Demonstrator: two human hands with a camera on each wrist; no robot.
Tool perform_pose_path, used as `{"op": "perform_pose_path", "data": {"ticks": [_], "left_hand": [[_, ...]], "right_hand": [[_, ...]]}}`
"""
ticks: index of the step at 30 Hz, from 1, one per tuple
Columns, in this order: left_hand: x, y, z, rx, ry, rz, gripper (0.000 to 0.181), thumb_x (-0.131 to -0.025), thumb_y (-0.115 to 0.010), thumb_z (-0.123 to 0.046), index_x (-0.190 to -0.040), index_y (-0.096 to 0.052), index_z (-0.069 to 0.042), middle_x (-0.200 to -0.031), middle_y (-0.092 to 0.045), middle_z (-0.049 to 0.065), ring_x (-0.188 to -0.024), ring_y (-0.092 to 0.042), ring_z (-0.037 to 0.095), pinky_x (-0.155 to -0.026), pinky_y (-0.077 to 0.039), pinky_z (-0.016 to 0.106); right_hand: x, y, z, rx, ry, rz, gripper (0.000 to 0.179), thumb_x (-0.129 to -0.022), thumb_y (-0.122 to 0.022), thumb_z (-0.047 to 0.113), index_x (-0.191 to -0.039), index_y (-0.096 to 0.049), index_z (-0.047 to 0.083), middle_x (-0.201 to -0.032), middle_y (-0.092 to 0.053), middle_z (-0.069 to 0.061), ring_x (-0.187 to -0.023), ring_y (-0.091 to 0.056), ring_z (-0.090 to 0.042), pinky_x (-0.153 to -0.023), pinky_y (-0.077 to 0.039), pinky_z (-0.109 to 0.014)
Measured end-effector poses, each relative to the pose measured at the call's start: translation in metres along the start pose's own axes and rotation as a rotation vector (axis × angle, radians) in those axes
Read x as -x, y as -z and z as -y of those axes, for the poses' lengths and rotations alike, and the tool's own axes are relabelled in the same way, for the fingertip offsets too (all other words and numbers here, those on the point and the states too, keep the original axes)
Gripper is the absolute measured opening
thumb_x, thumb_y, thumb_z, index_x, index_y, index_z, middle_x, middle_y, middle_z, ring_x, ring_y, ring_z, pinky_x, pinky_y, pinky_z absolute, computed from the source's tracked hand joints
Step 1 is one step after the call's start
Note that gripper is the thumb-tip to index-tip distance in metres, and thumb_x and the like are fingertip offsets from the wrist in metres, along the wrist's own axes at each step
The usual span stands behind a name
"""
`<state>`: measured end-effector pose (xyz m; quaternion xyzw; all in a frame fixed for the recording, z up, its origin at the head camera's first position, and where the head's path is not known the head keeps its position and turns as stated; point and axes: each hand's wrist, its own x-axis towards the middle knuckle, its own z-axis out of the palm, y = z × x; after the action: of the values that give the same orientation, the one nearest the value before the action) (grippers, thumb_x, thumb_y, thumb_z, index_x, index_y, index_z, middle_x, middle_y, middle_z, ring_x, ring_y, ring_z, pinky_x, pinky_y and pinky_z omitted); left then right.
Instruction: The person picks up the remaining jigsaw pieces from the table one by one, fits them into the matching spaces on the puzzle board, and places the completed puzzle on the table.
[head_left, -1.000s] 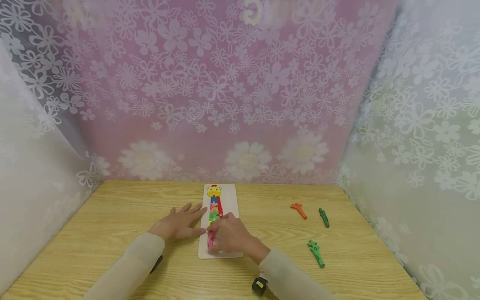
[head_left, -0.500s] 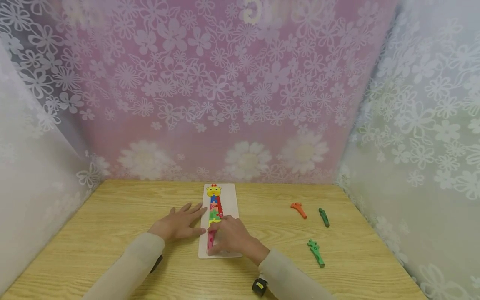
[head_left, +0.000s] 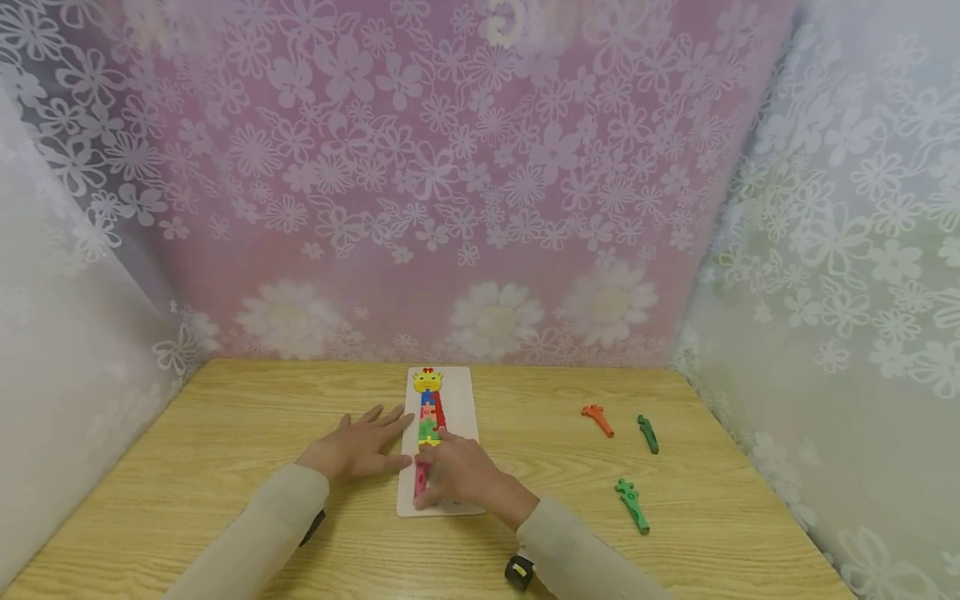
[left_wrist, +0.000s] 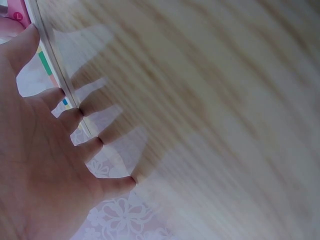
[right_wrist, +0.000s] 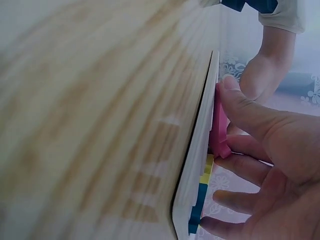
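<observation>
A pale puzzle board (head_left: pixel 459 387) lies lengthwise on the table, with a yellow giraffe head (head_left: pixel 428 381) at its far end. Blue, orange, green, yellow and red pieces run down from the head. Over the near half is my right hand (head_left: pixel 467 473), its thumb and fingers pinching a long pink puzzle piece (right_wrist: pixel 219 122) at the board's surface. The palm hides part of the near board. My left hand (head_left: pixel 358 446) is spread palm down to the left, fingers straight; in the left wrist view its fingertips (left_wrist: pixel 75 112) touch the board's edge.
Three loose puzzle pieces lie on the right of the wooden table (head_left: pixel 247 400): an orange one (head_left: pixel 600 421), a dark green one (head_left: pixel 648 435) and a light green one (head_left: pixel 632 506) nearer the front. Flower-patterned curtains enclose the back and both sides.
My right hand shifts only slightly at the pink piece, its index finger a little straighter and more of the yellow piece showing. The left hand and loose pieces keep their places.
</observation>
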<state>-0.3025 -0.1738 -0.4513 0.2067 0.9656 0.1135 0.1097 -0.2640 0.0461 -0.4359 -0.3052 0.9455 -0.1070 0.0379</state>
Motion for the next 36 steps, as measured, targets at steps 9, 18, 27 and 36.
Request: {"op": "perform_pose_path", "data": {"ticks": [9, 18, 27, 36], "left_hand": [[0.001, 0.002, 0.0, 0.002, 0.001, 0.001, 0.082, -0.097, -0.049, -0.071, -0.165, -0.028, -0.03, -0.174, -0.022, 0.0, -0.16, -0.018, 0.041, -0.12, -0.012, 0.08], [0.002, 0.004, -0.002, 0.005, 0.002, 0.002, 0.081, -0.097, -0.049, -0.07, -0.165, -0.028, -0.03, -0.174, -0.023, 0.0, -0.161, -0.018, 0.04, -0.12, -0.012, 0.079], [0.003, 0.002, -0.002, 0.004, 0.001, 0.012, 0.082, -0.098, -0.049, -0.07, -0.165, -0.027, -0.029, -0.174, -0.022, 0.001, -0.16, -0.017, 0.042, -0.12, -0.012, 0.08], [0.001, 0.001, 0.0, -0.004, 0.007, 0.007, 0.081, -0.097, -0.049, -0.071, -0.165, -0.027, -0.031, -0.174, -0.022, -0.001, -0.161, -0.017, 0.04, -0.121, -0.012, 0.079]], "right_hand": [[-0.001, 0.0, -0.001, 0.059, 0.044, 0.062, 0.067, -0.086, -0.077, 0.052, -0.141, -0.065, 0.018, -0.152, -0.059, -0.003, -0.151, -0.042, -0.039, -0.111, -0.051, -0.056], [0.002, 0.0, -0.001, 0.124, 0.075, 0.089, 0.066, -0.093, -0.068, 0.053, -0.146, -0.06, 0.016, -0.157, -0.054, -0.002, -0.155, -0.037, -0.035, -0.11, -0.051, -0.056], [0.01, 0.005, -0.008, 0.131, 0.143, 0.188, 0.058, -0.105, -0.059, 0.04, -0.156, -0.047, 0.016, -0.168, -0.037, -0.002, -0.159, -0.027, -0.037, -0.115, -0.043, -0.065], [0.014, 0.009, -0.016, 0.111, 0.189, 0.233, 0.054, -0.109, -0.049, 0.033, -0.16, -0.04, 0.02, -0.17, -0.031, 0.002, -0.16, -0.017, -0.041, -0.116, -0.037, -0.07]]}}
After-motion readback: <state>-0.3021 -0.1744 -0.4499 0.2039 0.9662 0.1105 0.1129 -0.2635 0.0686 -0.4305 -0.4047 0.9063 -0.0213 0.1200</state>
